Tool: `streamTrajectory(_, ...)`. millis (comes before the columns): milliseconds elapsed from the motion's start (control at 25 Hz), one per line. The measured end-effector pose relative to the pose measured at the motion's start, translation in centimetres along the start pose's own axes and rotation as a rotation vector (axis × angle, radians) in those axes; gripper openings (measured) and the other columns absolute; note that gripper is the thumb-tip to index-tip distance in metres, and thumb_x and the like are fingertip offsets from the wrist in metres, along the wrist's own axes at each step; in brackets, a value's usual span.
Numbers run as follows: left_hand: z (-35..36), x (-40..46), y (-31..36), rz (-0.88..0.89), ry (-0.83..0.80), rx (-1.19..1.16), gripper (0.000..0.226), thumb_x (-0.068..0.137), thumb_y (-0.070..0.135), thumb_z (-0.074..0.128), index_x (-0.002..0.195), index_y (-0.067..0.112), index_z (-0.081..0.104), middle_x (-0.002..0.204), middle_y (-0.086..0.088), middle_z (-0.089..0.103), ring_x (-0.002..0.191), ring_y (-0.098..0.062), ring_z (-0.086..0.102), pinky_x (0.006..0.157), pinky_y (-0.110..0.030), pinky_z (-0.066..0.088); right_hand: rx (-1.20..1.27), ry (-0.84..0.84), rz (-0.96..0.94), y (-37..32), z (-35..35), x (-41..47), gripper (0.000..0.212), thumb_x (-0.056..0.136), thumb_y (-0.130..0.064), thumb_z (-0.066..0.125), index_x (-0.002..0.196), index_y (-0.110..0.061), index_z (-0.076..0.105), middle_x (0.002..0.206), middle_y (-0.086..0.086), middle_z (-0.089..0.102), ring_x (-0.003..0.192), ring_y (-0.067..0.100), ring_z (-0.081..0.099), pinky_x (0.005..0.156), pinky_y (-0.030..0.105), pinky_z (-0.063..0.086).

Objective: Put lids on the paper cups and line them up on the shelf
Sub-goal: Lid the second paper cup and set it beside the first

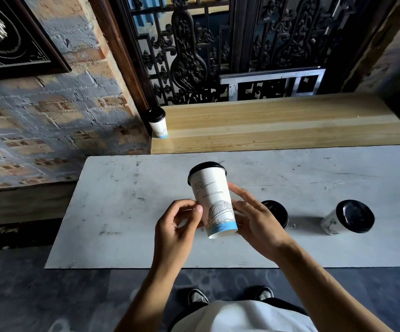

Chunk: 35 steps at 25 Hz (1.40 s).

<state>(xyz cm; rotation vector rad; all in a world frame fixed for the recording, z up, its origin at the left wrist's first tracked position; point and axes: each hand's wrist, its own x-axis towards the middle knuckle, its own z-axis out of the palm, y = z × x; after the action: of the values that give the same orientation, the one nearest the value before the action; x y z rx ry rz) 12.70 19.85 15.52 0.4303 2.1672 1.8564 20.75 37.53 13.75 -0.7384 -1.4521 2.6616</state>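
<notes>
Centrally, a lidded paper cup (pixel 214 202) is being held tilted above the grey table (pixel 122 212), gripped by the curled fingers of the right hand (pixel 254 219) and pinched by the left hand (pixel 182 221). Two more lidded cups (pixel 275 213) (pixel 348 220) are being kept on the table, and another (pixel 158 122) on the wooden shelf (pixel 278 125).

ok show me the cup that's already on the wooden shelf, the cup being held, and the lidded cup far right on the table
shelf cup (pixel 158 127): head view, on its white side wall.
held cup (pixel 212 198): head view, on its printed side.
right table cup (pixel 355 215): head view, on its black lid.
</notes>
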Motion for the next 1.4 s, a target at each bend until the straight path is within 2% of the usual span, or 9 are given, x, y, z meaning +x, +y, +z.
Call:
streamTrajectory(160, 0.0, 0.3, -0.5, -0.088, -0.003, -0.032, 0.018, 0.084, 0.028, 0.074, 0.096, 0.016, 0.07, 0.092, 0.008, 0.079, 0.087, -0.007, 0.074, 0.083, -0.032, 0.062, -0.017, 0.013, -0.034, 0.0, -0.3, 0.4, 0.048, 0.096, -0.016, 0.063, 0.143, -0.022, 0.055, 0.122, 0.029, 0.069, 0.108, 0.039, 0.069, 0.1, 0.052, 0.053)
streamTrajectory(360, 1.0, 0.6, -0.7, -0.093, 0.039, -0.009, 0.01, 0.092, 0.009, 0.07, 0.102, 0.011, 0.07, 0.098, 0.0, 0.078, 0.084, 0.001, 0.073, 0.074, -0.018, 0.059, -0.094, -0.019, -0.071, -0.4, -0.8, 1.2, 0.037, 0.1, -0.01, 0.06, 0.137, -0.011, 0.06, 0.116, 0.014, 0.077, 0.107, 0.027, 0.073, 0.093, 0.038, 0.057)
streamTrajectory(480, 1.4, 1.2, -0.6, -0.135, 0.064, -0.016, 0.017, 0.092, 0.009, 0.07, 0.104, 0.02, 0.068, 0.1, 0.008, 0.079, 0.091, -0.002, 0.075, 0.075, -0.017, 0.058, -0.288, -0.128, -0.087, -1.8, -1.4, 2.0, 0.032, 0.098, -0.015, 0.062, 0.129, -0.012, 0.068, 0.121, 0.011, 0.077, 0.113, 0.025, 0.072, 0.095, 0.035, 0.058)
streamTrajectory(640, 1.9, 4.6, -0.4, -0.209, 0.003, 0.021, 0.037, 0.092, 0.002, 0.068, 0.127, 0.015, 0.063, 0.121, 0.003, 0.073, 0.096, 0.001, 0.074, 0.081, -0.018, 0.059, -0.621, -0.169, -0.078, -4.6, -2.6, 6.1, 0.061, 0.082, -0.021, 0.086, 0.135, -0.027, 0.056, 0.116, 0.007, 0.076, 0.101, 0.015, 0.076, 0.089, 0.034, 0.062)
streamTrajectory(840, 3.2, 14.6, -3.8, -0.263, -0.08, 0.032, 0.052, 0.086, 0.0, 0.075, 0.129, 0.024, 0.058, 0.126, 0.002, 0.072, 0.107, -0.005, 0.072, 0.088, -0.023, 0.059, -0.944, -0.148, -0.121, -6.8, -3.3, 17.7, 0.075, 0.071, -0.028, 0.09, 0.137, -0.028, 0.053, 0.117, -0.005, 0.073, 0.096, 0.009, 0.076, 0.085, 0.033, 0.063)
streamTrajectory(960, 4.4, 24.9, -8.6, -0.301, -0.094, 0.011, 0.052, 0.084, -0.003, 0.075, 0.12, 0.029, 0.057, 0.123, -0.001, 0.073, 0.105, 0.002, 0.071, 0.088, -0.02, 0.057, -1.051, -0.09, -0.193, -7.1, -3.5, 28.2, 0.067, 0.072, -0.023, 0.089, 0.132, -0.022, 0.06, 0.119, -0.011, 0.071, 0.104, 0.008, 0.072, 0.079, 0.013, 0.054)
streamTrajectory(1120, 6.2, 38.5, -15.9, -0.224, -0.12, 0.064, 0.048, 0.086, -0.016, 0.065, 0.127, 0.007, 0.058, 0.123, -0.009, 0.07, 0.101, -0.012, 0.069, 0.084, -0.018, 0.054, -1.024, 0.016, -0.298, -6.2, -4.6, 41.4, 0.071, 0.075, -0.008, 0.087, 0.137, -0.012, 0.052, 0.126, 0.001, 0.068, 0.115, 0.018, 0.069, 0.085, 0.028, 0.061)
streamTrajectory(1240, 7.8, 45.5, -19.7, -0.13, -0.117, 0.107, 0.049, 0.085, -0.017, 0.063, 0.114, 0.022, 0.059, 0.105, 0.007, 0.069, 0.1, -0.016, 0.069, 0.089, -0.031, 0.056, -1.02, 0.082, -0.397, -5.9, -6.2, 48.2, 0.075, 0.077, -0.007, 0.085, 0.141, -0.01, 0.047, 0.124, 0.001, 0.068, 0.113, 0.016, 0.069, 0.087, 0.025, 0.062)
streamTrajectory(1400, 9.2, 49.6, -22.7, -0.008, -0.138, 0.264, 0.049, 0.084, -0.008, 0.069, 0.128, 0.011, 0.058, 0.111, 0.002, 0.073, 0.1, -0.008, 0.072, 0.082, -0.016, 0.057, -1.148, 0.136, -0.435, -5.0, -8.6, 52.3, 0.068, 0.079, -0.018, 0.082, 0.138, -0.012, 0.048, 0.128, -0.001, 0.07, 0.115, 0.01, 0.068, 0.09, 0.02, 0.059)
